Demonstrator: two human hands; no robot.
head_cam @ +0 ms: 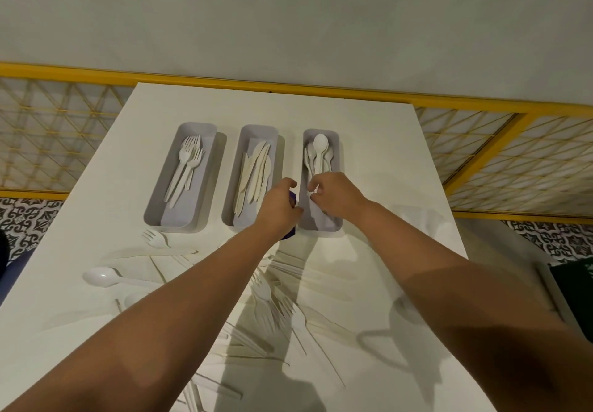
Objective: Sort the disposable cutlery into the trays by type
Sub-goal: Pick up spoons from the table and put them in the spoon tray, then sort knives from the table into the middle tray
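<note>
Three grey trays stand side by side on the white table [385, 155]. The left tray [153, 212] holds forks, the middle tray [227, 212] knives, and the right tray [322, 228] spoons [320, 145]. My right hand [335, 198] hovers over the near half of the right tray and pinches a white spoon handle [316, 190]. My left hand [279, 203] is between the middle and right trays, its fingers curled around a purple object [289, 234] that is mostly hidden. Loose white cutlery [279, 299] lies in a heap under my forearms.
A loose fork [157, 238], a knife [154, 253] and a spoon [102, 276] lie at the near left of the table. A yellow lattice railing [481, 142] runs behind the table. A dark green thing [574, 280] sits off the table's right edge.
</note>
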